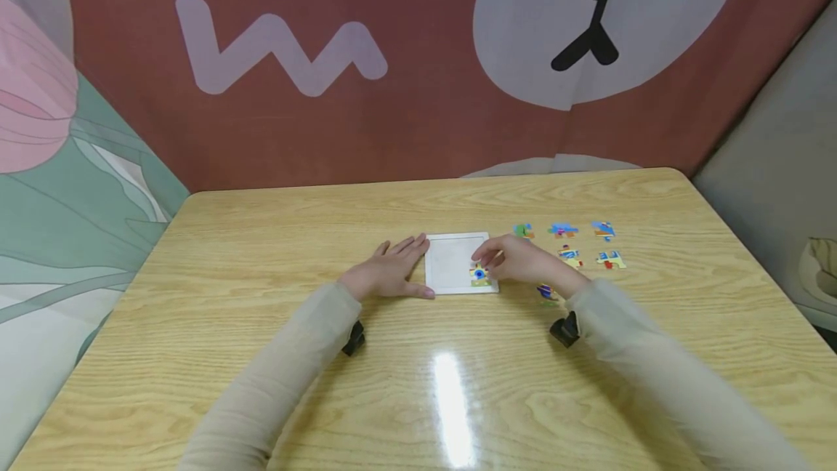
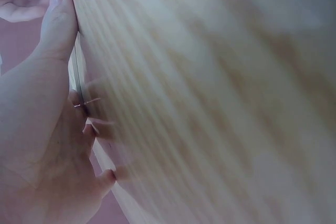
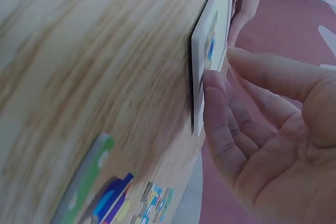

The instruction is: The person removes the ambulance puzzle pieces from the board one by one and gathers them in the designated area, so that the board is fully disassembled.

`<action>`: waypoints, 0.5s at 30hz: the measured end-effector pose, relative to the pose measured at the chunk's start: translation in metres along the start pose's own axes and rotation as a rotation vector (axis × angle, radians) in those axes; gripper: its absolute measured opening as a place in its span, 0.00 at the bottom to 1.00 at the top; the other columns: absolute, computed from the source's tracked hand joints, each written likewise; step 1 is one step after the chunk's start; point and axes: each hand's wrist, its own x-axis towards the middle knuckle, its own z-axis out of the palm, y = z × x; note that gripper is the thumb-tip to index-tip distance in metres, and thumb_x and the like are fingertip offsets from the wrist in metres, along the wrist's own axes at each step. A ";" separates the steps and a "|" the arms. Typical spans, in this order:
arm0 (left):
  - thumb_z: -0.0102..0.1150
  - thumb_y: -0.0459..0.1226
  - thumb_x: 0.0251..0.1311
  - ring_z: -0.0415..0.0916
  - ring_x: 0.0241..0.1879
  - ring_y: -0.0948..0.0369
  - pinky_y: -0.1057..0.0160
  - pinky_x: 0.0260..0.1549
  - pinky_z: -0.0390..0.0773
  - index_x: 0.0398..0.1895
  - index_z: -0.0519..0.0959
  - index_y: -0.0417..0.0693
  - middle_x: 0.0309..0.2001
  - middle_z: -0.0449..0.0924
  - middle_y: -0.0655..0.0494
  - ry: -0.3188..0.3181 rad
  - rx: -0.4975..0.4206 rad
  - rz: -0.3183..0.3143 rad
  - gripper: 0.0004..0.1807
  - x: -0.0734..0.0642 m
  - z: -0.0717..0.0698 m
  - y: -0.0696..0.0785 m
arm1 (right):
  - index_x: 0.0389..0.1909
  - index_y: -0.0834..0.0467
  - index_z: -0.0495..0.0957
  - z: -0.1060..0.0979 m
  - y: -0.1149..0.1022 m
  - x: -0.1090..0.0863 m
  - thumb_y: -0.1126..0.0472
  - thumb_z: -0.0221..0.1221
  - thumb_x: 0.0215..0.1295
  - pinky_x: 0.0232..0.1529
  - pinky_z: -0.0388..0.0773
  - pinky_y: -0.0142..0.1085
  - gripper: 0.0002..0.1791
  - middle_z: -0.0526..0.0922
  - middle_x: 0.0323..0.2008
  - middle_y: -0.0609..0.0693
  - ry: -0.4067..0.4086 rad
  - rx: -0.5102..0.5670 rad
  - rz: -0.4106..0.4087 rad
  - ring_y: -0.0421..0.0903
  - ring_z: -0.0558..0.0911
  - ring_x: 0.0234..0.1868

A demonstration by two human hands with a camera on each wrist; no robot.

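A shallow white puzzle tray (image 1: pixel 451 262) lies on the table. One jigsaw piece (image 1: pixel 480 276) with a blue round shape sits in its lower right corner. My left hand (image 1: pixel 391 271) is at the tray's left side, fingers spread, with fingertips at the upper left rim and thumb (image 2: pixel 59 24) at the lower left corner. Over the tray's right side hovers my right hand (image 1: pixel 513 259), its fingers loosely bent beside the piece. In the right wrist view, a gap shows between thumb and fingers (image 3: pixel 220 114), nothing held there, and the fingertips are right at the tray's edge.
Several loose pieces lie right of the tray, among them a blue-and-orange piece (image 1: pixel 564 230), a yellow piece (image 1: pixel 611 260) and a green-edged piece (image 3: pixel 94 182) under the right wrist. The wooden table (image 1: pixel 261 238) meets a red printed backdrop (image 1: pixel 418 137) behind.
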 end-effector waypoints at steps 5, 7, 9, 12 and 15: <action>0.50 0.64 0.60 0.29 0.78 0.56 0.42 0.74 0.34 0.77 0.35 0.48 0.78 0.28 0.55 0.001 -0.006 0.003 0.54 0.000 0.000 0.000 | 0.49 0.67 0.78 0.002 -0.001 0.001 0.73 0.59 0.57 0.45 0.79 0.37 0.17 0.81 0.44 0.61 0.002 -0.030 0.017 0.51 0.80 0.45; 0.50 0.64 0.60 0.29 0.78 0.56 0.42 0.74 0.34 0.77 0.35 0.48 0.78 0.29 0.55 0.002 -0.009 0.003 0.54 0.000 0.000 0.000 | 0.48 0.67 0.79 0.003 -0.002 0.001 0.73 0.60 0.56 0.43 0.77 0.35 0.16 0.80 0.43 0.60 -0.001 -0.047 0.013 0.49 0.79 0.42; 0.50 0.64 0.60 0.29 0.78 0.56 0.42 0.74 0.35 0.77 0.35 0.48 0.78 0.29 0.55 0.003 -0.008 0.003 0.54 0.000 -0.001 0.000 | 0.47 0.66 0.79 0.003 -0.003 0.002 0.73 0.61 0.56 0.40 0.75 0.33 0.16 0.80 0.42 0.59 -0.006 -0.073 0.009 0.47 0.77 0.39; 0.49 0.64 0.60 0.30 0.78 0.56 0.42 0.74 0.35 0.77 0.35 0.48 0.78 0.29 0.55 0.003 -0.006 0.003 0.54 -0.001 -0.001 0.000 | 0.47 0.66 0.80 0.004 -0.004 0.003 0.72 0.61 0.57 0.38 0.73 0.32 0.15 0.79 0.41 0.58 -0.012 -0.109 0.013 0.46 0.76 0.37; 0.49 0.64 0.60 0.29 0.78 0.55 0.42 0.74 0.35 0.77 0.35 0.48 0.78 0.28 0.55 0.000 -0.007 0.004 0.54 -0.001 -0.001 0.000 | 0.47 0.65 0.80 0.005 -0.005 0.004 0.72 0.62 0.56 0.37 0.73 0.32 0.15 0.79 0.39 0.58 -0.014 -0.149 0.006 0.47 0.76 0.37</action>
